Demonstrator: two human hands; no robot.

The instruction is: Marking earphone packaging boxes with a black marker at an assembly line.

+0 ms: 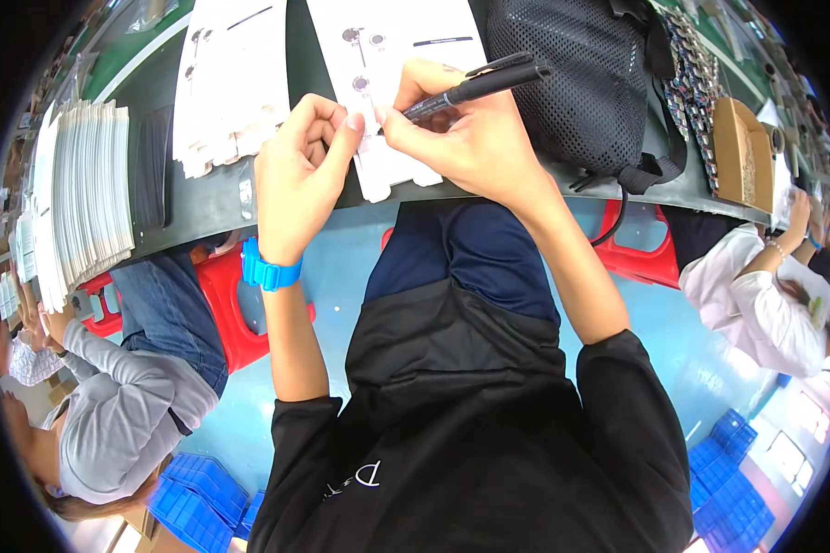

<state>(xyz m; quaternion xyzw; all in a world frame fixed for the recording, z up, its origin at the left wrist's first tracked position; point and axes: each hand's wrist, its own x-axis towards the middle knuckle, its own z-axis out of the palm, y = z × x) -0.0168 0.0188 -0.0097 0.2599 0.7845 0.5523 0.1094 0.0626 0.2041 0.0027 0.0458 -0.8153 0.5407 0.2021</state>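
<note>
My right hand (475, 138) is closed around a black marker pen (489, 83), which slants across it with its clip end up to the right. The pen's other end is hidden behind my fingers. My left hand (300, 170) is curled, thumb and forefinger pressed together close to my right thumb. Whether it pinches something small cannot be made out. Both hands are over a white flat carton blank (392, 170) with printed round dark marks and tabs along its near edge. More white carton blanks (235, 88) lie to the left, near my left hand.
Left on the dark table (203, 205) stands a tall stack of folded white cartons (88, 184) beside dark flat pieces (154, 170). A black mesh bag (567, 88) is close on the right, near an open cardboard box (742, 157). People sit at both sides.
</note>
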